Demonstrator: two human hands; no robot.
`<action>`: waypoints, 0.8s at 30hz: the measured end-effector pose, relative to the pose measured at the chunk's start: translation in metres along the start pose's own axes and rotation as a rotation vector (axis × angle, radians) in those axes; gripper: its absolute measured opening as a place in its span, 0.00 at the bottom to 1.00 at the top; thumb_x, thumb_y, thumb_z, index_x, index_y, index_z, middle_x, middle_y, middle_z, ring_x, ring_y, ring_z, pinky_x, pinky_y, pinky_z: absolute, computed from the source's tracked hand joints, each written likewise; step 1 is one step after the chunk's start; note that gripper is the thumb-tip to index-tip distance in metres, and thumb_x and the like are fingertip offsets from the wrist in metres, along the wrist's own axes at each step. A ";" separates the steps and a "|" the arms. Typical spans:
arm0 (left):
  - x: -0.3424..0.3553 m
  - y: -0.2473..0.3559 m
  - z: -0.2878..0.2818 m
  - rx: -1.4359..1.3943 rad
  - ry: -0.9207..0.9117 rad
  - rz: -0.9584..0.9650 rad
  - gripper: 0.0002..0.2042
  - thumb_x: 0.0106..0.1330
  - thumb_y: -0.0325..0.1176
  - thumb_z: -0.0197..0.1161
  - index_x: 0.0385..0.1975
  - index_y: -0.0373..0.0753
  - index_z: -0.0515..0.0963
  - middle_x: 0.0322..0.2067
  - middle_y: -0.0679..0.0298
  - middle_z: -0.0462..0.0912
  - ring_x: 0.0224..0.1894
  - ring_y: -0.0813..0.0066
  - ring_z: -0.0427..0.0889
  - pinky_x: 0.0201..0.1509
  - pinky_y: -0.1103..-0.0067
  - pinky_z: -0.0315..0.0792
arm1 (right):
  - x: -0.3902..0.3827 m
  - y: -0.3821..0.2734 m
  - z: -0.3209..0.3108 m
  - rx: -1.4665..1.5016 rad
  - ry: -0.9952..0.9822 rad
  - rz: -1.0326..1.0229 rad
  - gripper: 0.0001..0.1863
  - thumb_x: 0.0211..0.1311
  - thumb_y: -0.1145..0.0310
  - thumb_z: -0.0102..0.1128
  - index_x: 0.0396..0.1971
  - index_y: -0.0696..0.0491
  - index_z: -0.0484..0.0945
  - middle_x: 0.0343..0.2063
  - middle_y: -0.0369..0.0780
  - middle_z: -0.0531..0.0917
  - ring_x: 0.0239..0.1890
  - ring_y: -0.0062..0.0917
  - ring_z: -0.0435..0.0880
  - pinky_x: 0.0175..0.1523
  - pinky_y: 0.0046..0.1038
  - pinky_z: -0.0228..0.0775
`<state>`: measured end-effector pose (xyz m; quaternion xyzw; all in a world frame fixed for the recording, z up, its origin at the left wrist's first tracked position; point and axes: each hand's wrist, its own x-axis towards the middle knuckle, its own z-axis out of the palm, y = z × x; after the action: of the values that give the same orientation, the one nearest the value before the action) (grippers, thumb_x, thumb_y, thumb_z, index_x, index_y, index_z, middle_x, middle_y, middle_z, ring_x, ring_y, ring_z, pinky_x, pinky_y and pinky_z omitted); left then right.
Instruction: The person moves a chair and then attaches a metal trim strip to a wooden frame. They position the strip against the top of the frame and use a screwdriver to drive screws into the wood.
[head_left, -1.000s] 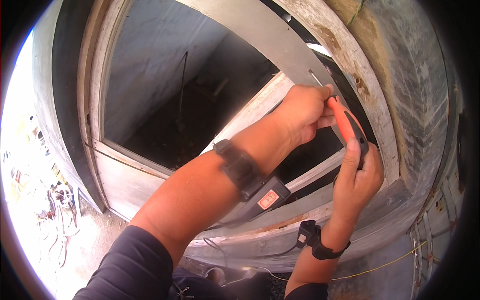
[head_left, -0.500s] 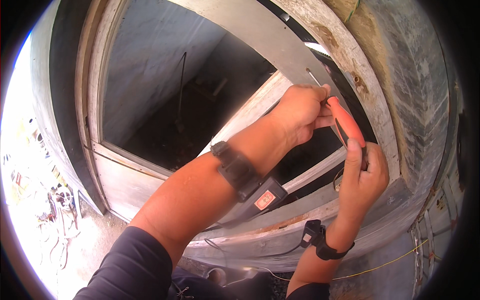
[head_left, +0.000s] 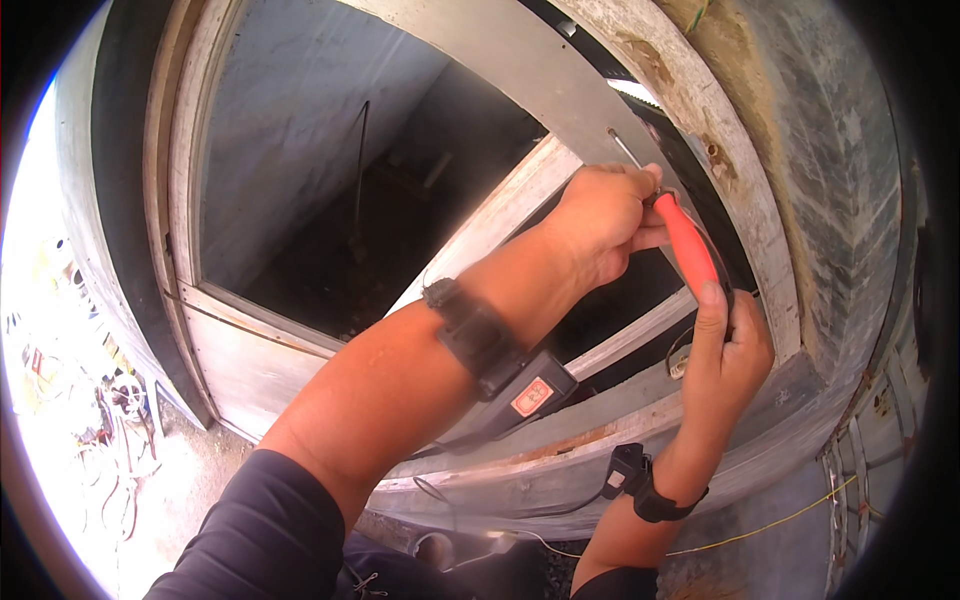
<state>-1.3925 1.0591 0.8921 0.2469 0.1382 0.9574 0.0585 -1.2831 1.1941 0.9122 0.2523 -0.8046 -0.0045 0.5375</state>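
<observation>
A screwdriver (head_left: 687,240) with a red and black handle slants between my two hands, its metal shaft pointing up and left. The tip meets a screw or hole in the pale door frame (head_left: 560,95); my fingers and the small size hide which. My left hand (head_left: 608,220) pinches the shaft close to where it enters the handle. At the handle's lower end, my right hand (head_left: 732,345) is closed, thumb laid along the red grip. Both wrists wear black straps with small boxes.
Through the door frame's opening shows a dark room, with a thin rod (head_left: 361,165) against its bluish wall. A weathered outer frame (head_left: 735,170) runs along the right beside a grey streaked wall (head_left: 845,170). Yellow cable (head_left: 770,527) crosses low right. Tangled clutter (head_left: 115,410) lies far left.
The screwdriver handle has turned in my right hand, so more red and less black faces up. Both hands stay nearly in place, and the view has shifted slightly.
</observation>
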 end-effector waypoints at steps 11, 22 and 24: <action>0.005 0.000 -0.004 0.053 -0.009 0.015 0.09 0.72 0.33 0.54 0.34 0.33 0.72 0.31 0.57 0.80 0.31 0.67 0.82 0.38 0.71 0.81 | -0.001 0.009 -0.002 0.023 0.029 0.065 0.13 0.61 0.63 0.65 0.32 0.58 0.77 0.21 0.37 0.71 0.21 0.25 0.64 0.28 0.28 0.59; -0.002 0.005 -0.004 0.044 -0.037 -0.005 0.09 0.72 0.33 0.54 0.36 0.32 0.73 0.34 0.57 0.80 0.34 0.67 0.82 0.43 0.72 0.81 | 0.001 -0.011 -0.003 0.046 0.124 0.004 0.14 0.59 0.62 0.66 0.35 0.58 0.78 0.23 0.36 0.73 0.21 0.23 0.63 0.28 0.27 0.57; -0.002 0.004 -0.002 0.045 -0.036 -0.002 0.09 0.72 0.33 0.54 0.36 0.31 0.73 0.34 0.57 0.80 0.34 0.67 0.82 0.43 0.72 0.81 | -0.002 -0.005 -0.006 0.054 0.100 0.050 0.14 0.59 0.62 0.66 0.36 0.58 0.78 0.23 0.36 0.73 0.21 0.22 0.64 0.28 0.26 0.57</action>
<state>-1.3917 1.0544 0.8904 0.2653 0.1588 0.9493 0.0563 -1.2753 1.1920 0.9115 0.2467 -0.7825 0.0433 0.5701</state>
